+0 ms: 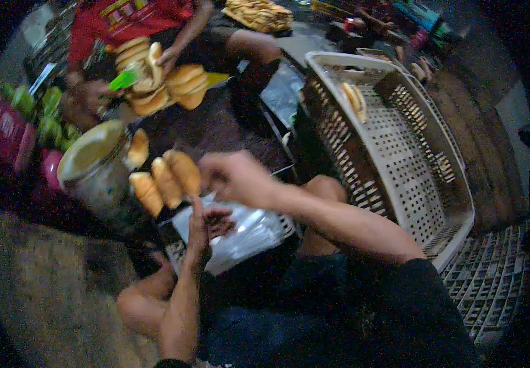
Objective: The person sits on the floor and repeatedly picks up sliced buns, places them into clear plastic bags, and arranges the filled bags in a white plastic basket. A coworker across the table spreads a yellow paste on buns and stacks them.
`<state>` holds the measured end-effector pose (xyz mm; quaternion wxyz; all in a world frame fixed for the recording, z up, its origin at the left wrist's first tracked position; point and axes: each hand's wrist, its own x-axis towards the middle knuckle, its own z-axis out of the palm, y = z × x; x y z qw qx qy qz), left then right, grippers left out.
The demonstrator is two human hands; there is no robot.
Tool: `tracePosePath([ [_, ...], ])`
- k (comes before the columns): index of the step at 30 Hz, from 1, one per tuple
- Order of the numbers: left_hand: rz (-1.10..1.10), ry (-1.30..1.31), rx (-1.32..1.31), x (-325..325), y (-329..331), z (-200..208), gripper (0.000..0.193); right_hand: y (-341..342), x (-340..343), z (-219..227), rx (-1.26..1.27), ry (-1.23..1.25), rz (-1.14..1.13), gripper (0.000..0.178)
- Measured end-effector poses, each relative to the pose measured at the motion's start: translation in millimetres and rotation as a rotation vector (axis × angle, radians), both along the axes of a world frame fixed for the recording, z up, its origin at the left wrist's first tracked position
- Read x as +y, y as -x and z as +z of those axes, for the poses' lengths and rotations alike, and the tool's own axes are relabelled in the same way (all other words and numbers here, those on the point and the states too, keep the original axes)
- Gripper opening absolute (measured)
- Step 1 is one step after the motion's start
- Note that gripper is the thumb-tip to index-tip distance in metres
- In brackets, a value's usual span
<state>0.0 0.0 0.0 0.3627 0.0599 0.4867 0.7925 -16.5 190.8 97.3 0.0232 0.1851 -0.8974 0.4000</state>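
Three golden bread rolls [166, 181] lie side by side just beyond my hands, with a smaller roll [138, 149] behind them. My left hand [206, 227] is beside a stack of clear plastic bags [252, 242], its thumb raised and its fingers apart. I see nothing held in it. My right hand [237, 178] hovers to the right of the rolls. Motion smears its fingers, so whether it holds anything is unclear. Across from me, a person in a red shirt [136, 18] holds a split roll [155, 61] and a green-handled tool [123, 80].
A large pale plastic crate [394, 138] with a few rolls [355, 101] stands to my right. A round metal pot [102, 162] sits at left. More rolls [187, 83] are piled by the other person, and a heaped tray [259, 15] is farther back.
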Motion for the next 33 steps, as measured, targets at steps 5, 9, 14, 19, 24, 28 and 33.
tracePosePath([
  [5, 0.551, -0.345, -0.122, -27, 25, 48, 0.046, -64, -18, 23, -0.453, 1.005, -0.395, 0.02],
  [9, 0.944, 0.049, 0.336, -57, 46, 60, 0.025, -38, -46, -33, -0.322, 1.099, -0.32, 0.03],
  [14, 1.506, 0.35, 0.429, -105, 76, 52, 0.046, 40, -99, -133, 0.441, -0.211, -0.656, 0.052],
  [19, 1.337, 0.121, 0.342, -106, 77, 17, 0.061, 49, -51, -108, -0.07, -0.185, -0.694, 0.049],
  [24, 1.211, 0.118, 0.428, -84, 85, 13, 0.065, -36, 69, 17, -0.075, 0.387, -0.633, 0.042],
  [28, 1.015, 0.212, 0.4, -65, 77, 28, 0.069, -64, 87, 61, -0.05, 0.455, -0.624, 0.039],
  [33, 0.719, -0.022, 0.406, -34, 46, 32, 0.075, -43, 46, 49, -0.191, 0.459, -0.508, 0.038],
])
